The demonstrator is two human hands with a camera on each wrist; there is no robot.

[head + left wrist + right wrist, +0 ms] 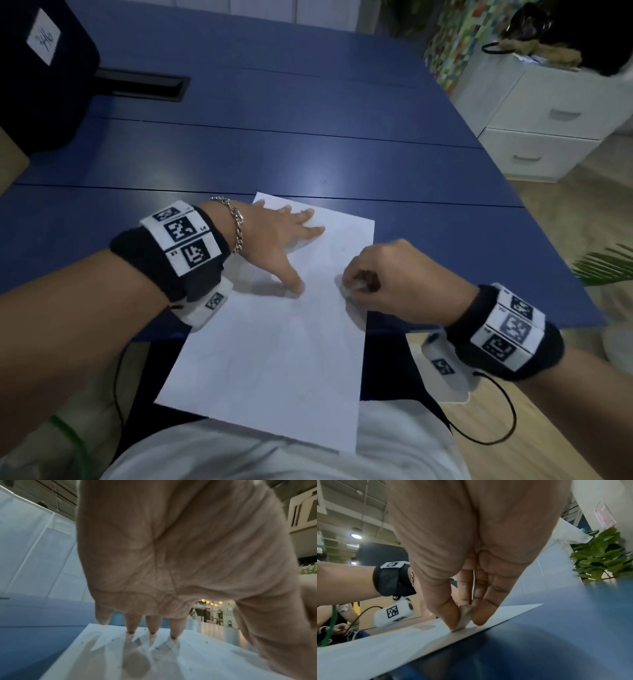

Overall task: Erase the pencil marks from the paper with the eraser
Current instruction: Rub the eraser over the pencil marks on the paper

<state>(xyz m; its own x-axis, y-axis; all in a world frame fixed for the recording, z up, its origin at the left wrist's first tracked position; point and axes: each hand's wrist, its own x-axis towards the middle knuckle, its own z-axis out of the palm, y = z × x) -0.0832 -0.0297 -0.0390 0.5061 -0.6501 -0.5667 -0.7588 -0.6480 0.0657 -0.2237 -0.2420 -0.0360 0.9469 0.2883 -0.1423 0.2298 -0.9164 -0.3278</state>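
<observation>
**Eraser at the sheet's right edge, left hand bracing**

The small pale, rounded eraser (465,616) was pinched between the thumb and fingertips (480,616) of the right hand (394,284), with its lower corner in contact with the white rectangular sheet of paper (274,342). That contact point sat directly beneath the pinching fingers and just inside the sheet's right edge, as the right wrist view showed. Pencil marks were too faint to locate with confidence; only slight grey traces showed beyond the thumb side of the eraser.

The sheet's long axis ran away from the person, its near end overhanging the edge of the blue table (342,120). The left hand (274,236) lay flat on the far left part of the sheet, fingers straight and spread, fingertips (151,630) and thumb pressing the paper down and holding nothing.

Judgement: the right hand was the working hand and the nearer one to the eraser. The remaining paper lay toward the left hand from the eraser, so strokes should run inward across the sheet; strokes outward risk buckling the unsupported right edge.
</observation>
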